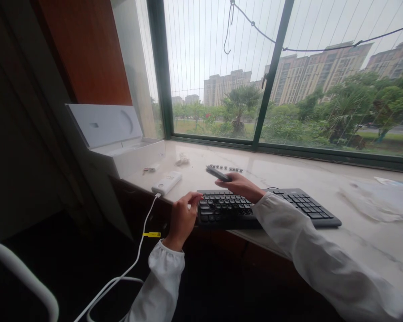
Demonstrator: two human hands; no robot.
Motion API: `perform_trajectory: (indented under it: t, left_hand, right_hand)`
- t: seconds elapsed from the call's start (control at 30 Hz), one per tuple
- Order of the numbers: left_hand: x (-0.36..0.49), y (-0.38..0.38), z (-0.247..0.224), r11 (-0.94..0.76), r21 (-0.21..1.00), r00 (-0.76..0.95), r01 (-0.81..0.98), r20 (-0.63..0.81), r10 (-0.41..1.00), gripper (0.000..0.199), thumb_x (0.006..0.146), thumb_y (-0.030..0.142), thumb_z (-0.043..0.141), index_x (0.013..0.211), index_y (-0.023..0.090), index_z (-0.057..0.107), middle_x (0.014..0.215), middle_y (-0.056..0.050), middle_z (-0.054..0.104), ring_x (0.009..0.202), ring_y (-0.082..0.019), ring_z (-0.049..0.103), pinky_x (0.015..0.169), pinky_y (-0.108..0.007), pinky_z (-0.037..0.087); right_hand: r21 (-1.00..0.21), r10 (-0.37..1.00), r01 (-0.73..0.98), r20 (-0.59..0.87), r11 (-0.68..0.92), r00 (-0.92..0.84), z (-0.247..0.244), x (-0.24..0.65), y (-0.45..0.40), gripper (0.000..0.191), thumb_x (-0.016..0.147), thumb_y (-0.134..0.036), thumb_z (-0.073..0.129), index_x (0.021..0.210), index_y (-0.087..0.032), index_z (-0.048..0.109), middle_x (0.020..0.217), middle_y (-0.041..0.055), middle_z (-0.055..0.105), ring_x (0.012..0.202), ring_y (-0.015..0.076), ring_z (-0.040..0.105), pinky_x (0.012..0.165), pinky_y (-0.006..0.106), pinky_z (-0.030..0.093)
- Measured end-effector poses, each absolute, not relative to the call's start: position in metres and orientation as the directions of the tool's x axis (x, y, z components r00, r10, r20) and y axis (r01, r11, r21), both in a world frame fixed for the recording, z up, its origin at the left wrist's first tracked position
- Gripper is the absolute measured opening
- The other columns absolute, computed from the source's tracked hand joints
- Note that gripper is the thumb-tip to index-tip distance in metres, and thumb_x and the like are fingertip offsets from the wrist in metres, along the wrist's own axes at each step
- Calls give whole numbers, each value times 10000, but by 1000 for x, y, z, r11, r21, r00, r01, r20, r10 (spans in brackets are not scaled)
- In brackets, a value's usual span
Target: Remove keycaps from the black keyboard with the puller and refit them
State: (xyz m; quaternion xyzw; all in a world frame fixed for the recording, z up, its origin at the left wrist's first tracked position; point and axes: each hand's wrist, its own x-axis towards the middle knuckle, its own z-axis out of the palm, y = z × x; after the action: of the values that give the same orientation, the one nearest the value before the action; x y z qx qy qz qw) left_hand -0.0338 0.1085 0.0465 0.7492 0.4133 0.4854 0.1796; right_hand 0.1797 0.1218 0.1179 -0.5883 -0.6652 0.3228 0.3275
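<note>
A black keyboard (228,210) lies along the front edge of the white sill, and some of its keys look to be off. My left hand (183,218) is closed at the keyboard's left end, thumb and forefinger pinched at its upper corner. Above the keyboard's back edge my right hand (243,185) grips a dark grey brush-like tool (219,173), its paler tip pointing left; the tip's detail is too small to make out. Behind that tool, several small keycaps (235,169) stand in a row on the sill.
An open white box (137,154) stands at the left. Before it lie a white power bank (167,182) with a white cable (139,255) hanging down, and a small crumpled clear wrapper (182,159). Clear plastic packaging (369,203) lies at the right. A window (215,89) rises behind.
</note>
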Motion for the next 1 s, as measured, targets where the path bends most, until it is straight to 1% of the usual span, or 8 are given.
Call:
perform_trajectory:
  t: [0.07,0.17,0.37,0.5,0.63,0.8,0.9,1.0]
  left_hand:
    - [-38,104,42,-542,735,103,408,553,827,230,956,380,487,979,256,680,943,-4,742,872,-174,692,812,-304,533]
    - [-43,93,34,-502,773,47,387,527,849,230,953,385,488,996,263,678,951,-12,737,861,-176,689,796,-308,538]
    - [-39,70,22,-505,748,39,431,544,838,239,957,378,471,1008,243,662,1004,-45,704,868,-193,661,799,-346,544]
    - [-33,55,21,-556,706,79,439,586,807,232,940,384,519,1108,263,625,1143,-50,649,1002,-211,635,890,-382,535]
    - [-29,47,20,-581,663,129,472,600,789,300,897,399,599,1174,282,592,1239,-51,600,1163,-233,574,1020,-425,479]
    - [-30,48,18,-580,663,139,473,594,792,293,887,393,617,1161,290,594,1243,-46,599,1177,-230,571,1041,-427,474]
    - [-31,49,16,-581,663,139,472,595,792,286,884,386,622,1153,294,598,1240,-43,602,1175,-232,575,1032,-426,483]
    - [-32,50,13,-578,652,130,490,601,788,284,879,387,630,1149,304,600,1247,-29,600,1181,-227,570,1046,-420,471]
  right_hand:
    - [-930,993,348,109,115,-36,120,185,123,527,728,-659,639,865,-151,609,567,-82,266,480,62,213,449,250,162]
    - [-981,983,55,186,185,2,119,190,127,572,718,-693,646,912,-159,587,602,-91,219,496,63,158,453,250,138]
    - [-973,988,-173,144,150,48,117,191,133,582,648,-719,693,775,-169,549,619,-64,366,493,52,261,458,238,225]
    - [-975,991,-185,107,119,75,118,190,130,533,658,-659,731,725,-179,508,620,-60,372,497,54,306,469,233,275]
    - [-991,994,-102,75,83,77,116,202,119,522,685,-651,713,746,-168,522,633,-57,381,498,53,333,470,228,296]
    - [-997,993,71,50,42,111,117,238,92,503,761,-668,625,789,-171,555,690,-16,463,554,89,444,504,239,394]
    - [-996,992,91,-11,-23,128,116,265,74,506,790,-690,565,789,-184,571,725,13,512,627,130,527,580,280,483]
    - [-993,981,82,-73,-89,180,111,290,59,517,783,-716,543,813,-202,592,729,23,523,619,144,543,515,274,461]
